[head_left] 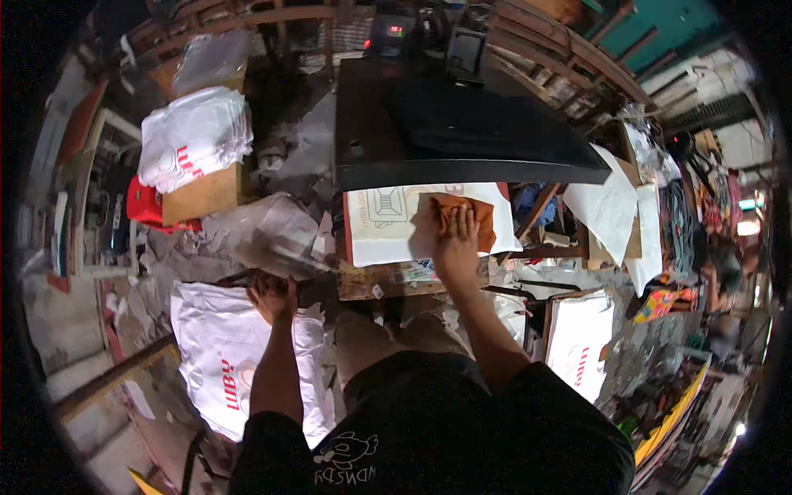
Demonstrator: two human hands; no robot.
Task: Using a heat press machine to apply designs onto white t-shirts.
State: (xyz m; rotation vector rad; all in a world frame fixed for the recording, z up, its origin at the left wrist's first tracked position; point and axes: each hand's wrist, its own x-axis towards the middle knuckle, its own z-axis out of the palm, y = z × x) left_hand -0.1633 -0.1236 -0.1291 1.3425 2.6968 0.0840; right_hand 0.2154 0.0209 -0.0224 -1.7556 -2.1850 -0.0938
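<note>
A folded rust-orange cloth (488,216) lies on a white printed fabric piece, with my right hand (459,238) closed over it and pressing down. The white fabric (388,246) is spread flat on a bed under the raised dark plate of a press (470,172); red and grey print shows beside the cloth. My left hand (271,299) rests at the far edge of a white shirt stack (206,330) with red print, at my lower left. Its fingers look apart, and nothing shows in them, though shadow dims them.
Another stack of white printed shirts (194,136) sits on a cardboard box (202,196) at the far left, by a red plastic item (148,206). On the right are white sheets (606,202) and more printed white pieces (582,334). Crumpled plastic (264,235) lies between stack and press.
</note>
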